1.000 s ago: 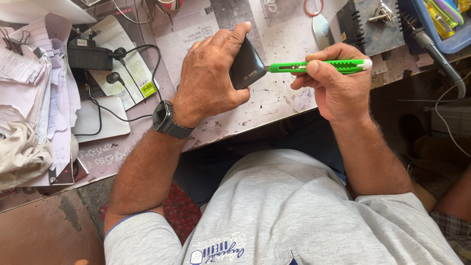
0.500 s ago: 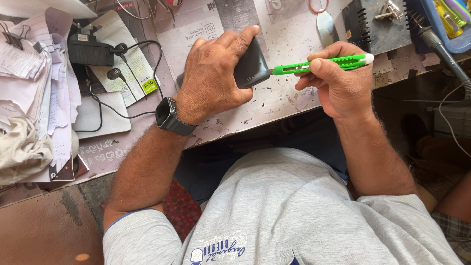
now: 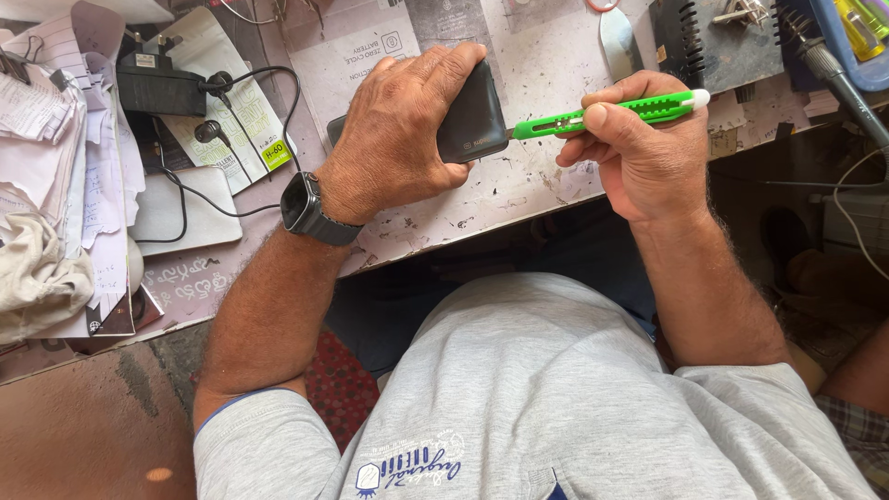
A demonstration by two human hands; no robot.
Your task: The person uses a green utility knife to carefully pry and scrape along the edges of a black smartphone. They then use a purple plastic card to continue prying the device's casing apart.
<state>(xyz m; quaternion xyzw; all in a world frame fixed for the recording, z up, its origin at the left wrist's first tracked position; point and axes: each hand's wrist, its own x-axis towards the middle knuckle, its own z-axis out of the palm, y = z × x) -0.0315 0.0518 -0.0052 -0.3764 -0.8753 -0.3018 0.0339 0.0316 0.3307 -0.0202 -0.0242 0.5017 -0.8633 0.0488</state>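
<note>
My left hand (image 3: 394, 130) lies over a dark grey rounded device (image 3: 472, 120) and grips it against the stained worktop (image 3: 537, 190). A dark smartwatch (image 3: 301, 206) is on that wrist. My right hand (image 3: 639, 148) holds a green utility knife (image 3: 639, 111) with a white end cap, its tip touching the right edge of the device. Most of the device is hidden under my left fingers.
A black charger (image 3: 157, 88) with a looping cable (image 3: 231, 139), packaging cards and a white slab (image 3: 185, 208) lie to the left. Papers and a cloth (image 3: 37, 278) pile at the far left. A black finned block (image 3: 685, 37) and a blue tray (image 3: 857, 37) stand at the right.
Both hands, the device and the knife keep the same hold. They have shifted slightly in the view.
</note>
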